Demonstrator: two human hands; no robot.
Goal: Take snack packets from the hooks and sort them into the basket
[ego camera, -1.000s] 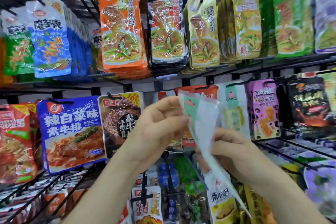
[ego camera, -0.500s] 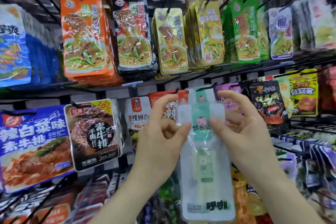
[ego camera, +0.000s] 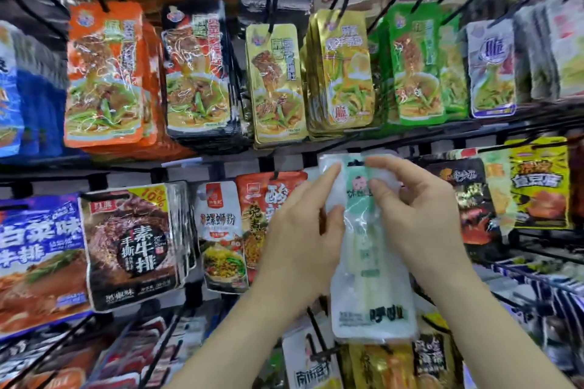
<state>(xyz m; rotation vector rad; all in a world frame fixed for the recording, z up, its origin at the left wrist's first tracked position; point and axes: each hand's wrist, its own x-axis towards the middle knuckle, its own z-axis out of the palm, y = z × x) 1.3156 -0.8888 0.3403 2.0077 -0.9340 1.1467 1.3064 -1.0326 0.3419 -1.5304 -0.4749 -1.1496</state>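
Holding the white packet (ego camera: 373, 300) upright between them, the left hand (ego camera: 300, 230) pinched its upper left edge and the right hand (ego camera: 420, 215) curled its fingers over the top. The top of the packet stood at the height of a hook rail; whether it was free of the hook, I could not tell. The basket was not in view, so I judged the sorting was not yet done. Behind, the hooks carried a red packet (ego camera: 268, 199) and, higher, full rows of orange packets (ego camera: 104, 73).

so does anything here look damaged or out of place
Nothing stands out. The hanging packets sit in orderly rows, and the white and green packet held by the left hand and right hand looks intact.
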